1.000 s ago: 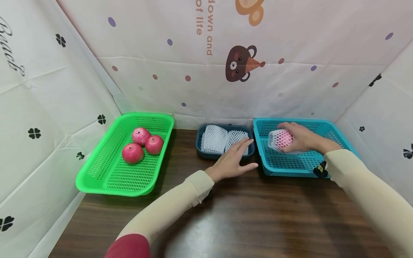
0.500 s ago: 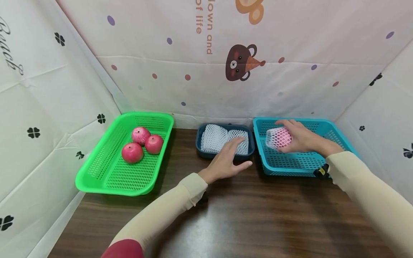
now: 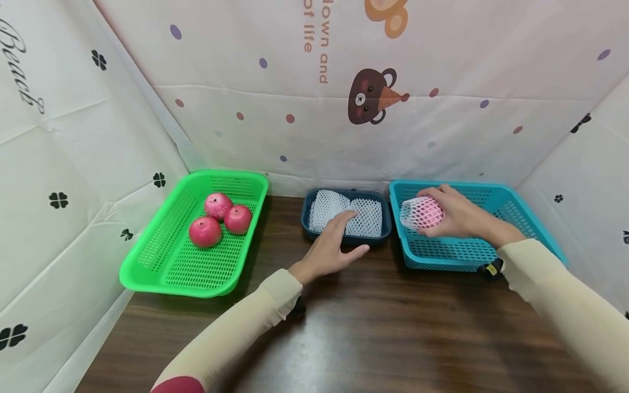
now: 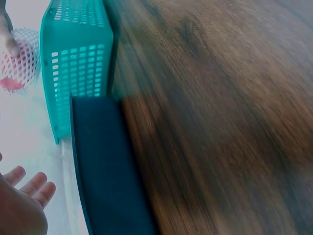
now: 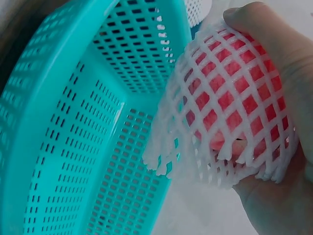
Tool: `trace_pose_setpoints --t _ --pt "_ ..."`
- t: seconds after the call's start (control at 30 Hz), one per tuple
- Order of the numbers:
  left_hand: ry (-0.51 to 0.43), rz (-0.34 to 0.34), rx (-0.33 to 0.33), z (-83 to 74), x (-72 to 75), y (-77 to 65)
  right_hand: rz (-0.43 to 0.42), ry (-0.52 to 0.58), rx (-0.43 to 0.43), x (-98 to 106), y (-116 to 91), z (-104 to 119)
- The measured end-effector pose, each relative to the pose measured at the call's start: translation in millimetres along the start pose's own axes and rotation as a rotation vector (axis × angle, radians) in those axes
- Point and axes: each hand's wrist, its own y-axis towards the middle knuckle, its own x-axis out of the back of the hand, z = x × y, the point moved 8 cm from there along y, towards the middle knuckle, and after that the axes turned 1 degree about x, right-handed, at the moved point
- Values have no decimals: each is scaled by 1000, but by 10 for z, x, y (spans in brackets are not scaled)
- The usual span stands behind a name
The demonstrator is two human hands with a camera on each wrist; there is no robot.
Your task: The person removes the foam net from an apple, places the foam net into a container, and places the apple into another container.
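Note:
My right hand (image 3: 459,214) grips a red apple in a white foam net (image 3: 421,213) above the turquoise basket (image 3: 442,262). In the right wrist view, the thumb and fingers wrap around the netted apple (image 5: 230,98), and the net's loose end hangs off it. My left hand (image 3: 326,248) is open with nothing in it, fingers spread at the front of a small navy tray (image 3: 309,232). Folded white foam nets (image 3: 366,218) lie in that tray. In the left wrist view the left hand (image 4: 22,208) shows beside the tray wall (image 4: 107,166).
A green basket (image 3: 191,289) with three red apples (image 3: 205,232) stands on the left of the dark wooden table (image 3: 373,327). A printed white cloth (image 3: 236,65) hangs behind and at both sides. The navy tray stands close beside the turquoise basket.
My left hand has drawn back leftward and toward me, away from the netted apple. The right hand keeps its grip on the apple and has shifted only slightly.

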Motion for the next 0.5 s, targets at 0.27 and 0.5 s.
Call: trace_pose_setpoints --t 0.27,0.5 --pt "27 -38 16 118 141 -85 -37 3 20 27 -42 123" --pt "34 -33 73 279 205 -251 -33 18 78 -42 -56 293"
